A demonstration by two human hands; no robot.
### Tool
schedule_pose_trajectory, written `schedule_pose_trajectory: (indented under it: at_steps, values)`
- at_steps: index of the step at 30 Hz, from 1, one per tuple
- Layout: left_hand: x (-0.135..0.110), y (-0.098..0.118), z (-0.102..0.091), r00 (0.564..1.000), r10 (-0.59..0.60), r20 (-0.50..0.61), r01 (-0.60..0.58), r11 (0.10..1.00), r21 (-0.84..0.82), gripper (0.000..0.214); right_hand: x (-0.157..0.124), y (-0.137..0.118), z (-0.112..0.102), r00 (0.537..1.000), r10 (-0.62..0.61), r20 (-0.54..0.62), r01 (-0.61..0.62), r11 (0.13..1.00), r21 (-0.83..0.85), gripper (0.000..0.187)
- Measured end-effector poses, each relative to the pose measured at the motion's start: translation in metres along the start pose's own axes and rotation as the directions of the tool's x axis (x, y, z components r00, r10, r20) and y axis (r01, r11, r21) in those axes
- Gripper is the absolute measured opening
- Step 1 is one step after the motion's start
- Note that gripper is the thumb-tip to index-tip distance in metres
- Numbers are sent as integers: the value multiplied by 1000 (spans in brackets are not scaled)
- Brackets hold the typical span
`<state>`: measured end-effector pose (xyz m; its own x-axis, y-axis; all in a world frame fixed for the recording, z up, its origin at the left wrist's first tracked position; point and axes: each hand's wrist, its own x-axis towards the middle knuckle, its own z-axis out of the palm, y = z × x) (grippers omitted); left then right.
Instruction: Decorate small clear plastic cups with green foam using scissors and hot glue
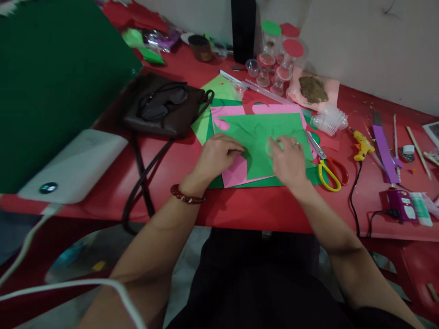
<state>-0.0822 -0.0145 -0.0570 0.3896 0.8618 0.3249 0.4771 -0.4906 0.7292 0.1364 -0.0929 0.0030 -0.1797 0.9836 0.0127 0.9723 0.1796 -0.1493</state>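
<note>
A green paper sheet (255, 137) lies on a pink sheet (236, 171) with cut-out edges, and a darker green sheet (219, 183) shows beneath. At the green sheet's left edge, my left hand (221, 155) has its fingers curled and pressed together; what they pinch, if anything, is hidden. My right hand (288, 157) is over the right part of the green sheet, its fingertips smeared by motion. A faint pale-green blur shows by those fingertips. Scissors (327, 167) with yellow and red handles lie just right of the papers, blades touching the stack.
A dark bag (164, 121) with sunglasses on top and a white power bank (73, 164) are on the left. Plastic-cup hourglasses (283, 73) and a heap of sand (313, 89) stand behind. To the right lie a yellow glue gun (362, 145) and a purple strip (386, 153).
</note>
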Motion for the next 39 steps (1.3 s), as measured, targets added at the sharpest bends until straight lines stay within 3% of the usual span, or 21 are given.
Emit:
schedule_pose_trajectory:
  at_steps: [1, 5, 8, 9, 12, 13, 15, 17, 19, 21, 22, 24, 26, 28, 29, 31, 33, 35, 37, 39]
  values:
    - [0, -1, 0, 1000, 3, 1, -3, 1000, 6, 29, 0, 1, 0, 1000, 21, -19, -21, 1000, 9, 52]
    - [0, -2, 1, 1000, 14, -6, -13, 999, 31, 25, 1, 6, 1, 987, -148, 70, 142, 986, 82, 46]
    - [0, 0, -1, 1000, 22, 18, -24, 997, 68, 25, 1, 11, 4, 993, 53, -104, -53, 999, 1, 48]
    - [0, 0, -2, 999, 25, 35, -27, 996, 82, 25, 2, 12, 5, 991, 52, -127, -50, 999, 18, 47]
    - [-1, -1, -4, 997, 34, 62, -41, 993, 115, 25, 1, 16, 10, 984, -177, -31, 179, 979, 98, 42]
    - [-1, -2, -4, 997, 37, 62, -44, 992, 119, 24, 1, 18, 11, 982, -187, -33, 190, 978, 87, 41]
    - [-1, -4, -4, 998, 43, 53, -49, 991, 124, 22, 2, 25, 11, 986, -37, -162, 42, 999, 30, 43]
    - [-1, -3, -4, 997, 74, 28, -77, 987, 140, 22, 3, 34, 9, 944, 107, -312, -84, 993, 85, 44]
    - [-1, 3, -3, 983, 173, 55, -180, 973, 144, 23, 4, 41, 6, 914, 153, -374, -65, 969, 237, 44]
    - [-2, 11, -2, 937, 309, 160, -330, 936, 122, 22, 4, 44, 5, 909, 169, -382, 0, 914, 406, 43]
    - [-3, 15, -2, 911, 355, 209, -384, 916, 114, 23, 4, 44, 4, 909, 185, -374, 26, 870, 493, 42]
    - [-4, 19, -2, 941, 301, 152, -329, 921, 208, 23, 4, 41, 4, 916, 233, -327, 61, 725, 686, 39]
    - [-4, 20, -5, 983, 155, -96, -123, 952, 279, 12, 5, 38, 3, 944, 262, -200, 56, 469, 881, 35]
    - [-2, 22, -10, 949, -2, -316, 64, 980, 187, 14, 6, 34, 2, 976, 217, -10, -21, 141, 990, 28]
    - [-2, 24, -13, 934, -70, -351, 110, 989, 95, 22, 7, 32, 1, 981, 174, 80, -79, -10, 997, 25]
    - [0, 35, -15, 968, -161, -193, 135, 981, -138, 32, 8, 28, 0, 972, 108, 209, -179, -232, 956, 20]
    - [3, 50, -10, 992, -117, 44, 125, 951, -282, 36, 10, 24, -1, 959, 80, 271, -225, -364, 904, 18]
    - [7, 66, 3, 988, -74, 135, 118, 927, -357, 70, 10, 19, 0, 955, 76, 286, -225, -439, 870, 18]
    - [11, 78, 18, 992, -61, 108, 102, 895, -434, 74, 11, 14, 0, 960, 90, 265, -192, -478, 857, 18]
    - [15, 84, 31, 996, -83, 17, 80, 851, -518, 61, 11, 10, 0, 970, 113, 217, -138, -482, 865, 17]
